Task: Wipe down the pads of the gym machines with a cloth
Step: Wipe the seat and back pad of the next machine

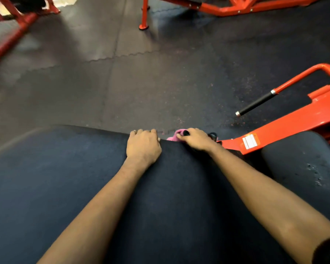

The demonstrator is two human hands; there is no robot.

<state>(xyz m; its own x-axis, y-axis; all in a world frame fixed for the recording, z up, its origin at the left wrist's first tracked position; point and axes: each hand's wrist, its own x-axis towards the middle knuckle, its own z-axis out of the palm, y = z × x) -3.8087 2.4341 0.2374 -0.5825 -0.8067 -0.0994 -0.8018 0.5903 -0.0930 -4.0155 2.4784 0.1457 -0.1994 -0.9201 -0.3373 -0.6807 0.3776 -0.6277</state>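
A large dark padded bench pad (65, 187) fills the lower part of the head view. My left hand (143, 145) grips the pad's far edge, fingers curled over it. Just to its right, my right hand (194, 139) holds a pink cloth (176, 135) bunched at the same far edge; most of the cloth is hidden under the hand and beyond the edge. A second dark pad (303, 168) lies to the right.
An orange machine frame (293, 128) with a black-gripped handle (255, 103) stands at the right. More red frames stand at the top left (17, 29) and top middle (227, 8). Dark rubber floor tiles (141, 82) lie beyond the pad.
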